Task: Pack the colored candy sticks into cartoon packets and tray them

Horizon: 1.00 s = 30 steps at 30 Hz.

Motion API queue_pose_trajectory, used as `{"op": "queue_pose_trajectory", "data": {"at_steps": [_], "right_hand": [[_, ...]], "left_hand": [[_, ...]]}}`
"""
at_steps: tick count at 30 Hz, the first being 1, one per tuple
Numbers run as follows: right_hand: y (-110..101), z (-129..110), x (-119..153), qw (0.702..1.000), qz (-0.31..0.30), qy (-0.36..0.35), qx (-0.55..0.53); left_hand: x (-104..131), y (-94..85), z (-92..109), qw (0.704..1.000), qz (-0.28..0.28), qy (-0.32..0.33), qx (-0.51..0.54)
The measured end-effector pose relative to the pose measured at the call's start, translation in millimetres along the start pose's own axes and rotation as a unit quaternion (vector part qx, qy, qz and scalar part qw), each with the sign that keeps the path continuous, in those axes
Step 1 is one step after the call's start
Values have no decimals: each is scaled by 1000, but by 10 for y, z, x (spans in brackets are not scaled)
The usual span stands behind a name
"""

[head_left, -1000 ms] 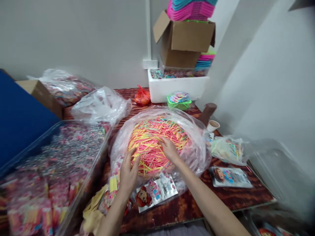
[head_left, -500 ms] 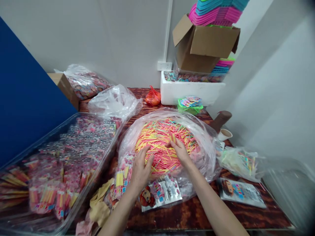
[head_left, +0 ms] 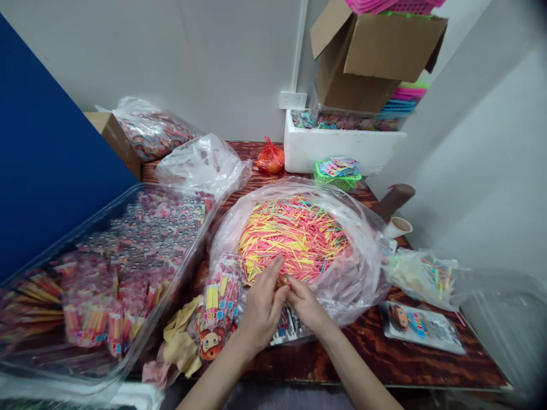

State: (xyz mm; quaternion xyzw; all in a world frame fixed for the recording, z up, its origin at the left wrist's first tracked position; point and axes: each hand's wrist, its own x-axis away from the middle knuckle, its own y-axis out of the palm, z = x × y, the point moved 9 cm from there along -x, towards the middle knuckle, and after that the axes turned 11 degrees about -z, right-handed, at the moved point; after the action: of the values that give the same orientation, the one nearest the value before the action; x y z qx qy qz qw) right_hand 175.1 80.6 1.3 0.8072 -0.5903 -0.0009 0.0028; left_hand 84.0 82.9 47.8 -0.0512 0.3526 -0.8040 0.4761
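My left hand and my right hand meet at the near edge of a heap of thin pink and yellow sticks. The heap lies in a wide-open clear plastic bag. Between my fingers is a small bunch of the sticks, mostly hidden. The right fingers are curled round it, while the left fingers and thumb close against it from the other side. Under my hands lies a silver printed pouch, partly covered. Left of my left hand are small filled packets of sticks.
A large clear tray of filled packets takes up the left side. Another silver pouch, a knotted bag and a paper cup are at right. Behind stand a green basket and a white foam box.
My right hand has come down and toward me from over the heap with its sticks. My left hand has moved right to meet it. The view has shifted slightly.
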Motion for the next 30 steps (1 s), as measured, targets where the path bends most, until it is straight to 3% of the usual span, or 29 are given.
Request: {"op": "queue_pose_trajectory", "data": {"at_steps": [3, 5, 7, 9, 20, 26, 30], "right_hand": [[-13, 135, 200, 1000, 22, 7, 19], [-20, 267, 311, 998, 39, 13, 43], [-39, 370, 380, 997, 59, 19, 55], [-53, 401, 399, 997, 68, 15, 44], [-177, 67, 374, 996, 88, -20, 24], [-139, -8, 369, 996, 81, -31, 16], [-128, -39, 367, 996, 78, -43, 16]], "left_hand": [[250, -64, -167, 996, 54, -71, 25], [375, 77, -253, 996, 22, -88, 25], [457, 263, -282, 997, -20, -70, 3], [505, 371, -288, 998, -29, -51, -32], [337, 506, -259, 971, -94, -75, -204], [357, 502, -430, 985, -40, -75, -151], [372, 452, -442, 988, -14, -74, -134]]}}
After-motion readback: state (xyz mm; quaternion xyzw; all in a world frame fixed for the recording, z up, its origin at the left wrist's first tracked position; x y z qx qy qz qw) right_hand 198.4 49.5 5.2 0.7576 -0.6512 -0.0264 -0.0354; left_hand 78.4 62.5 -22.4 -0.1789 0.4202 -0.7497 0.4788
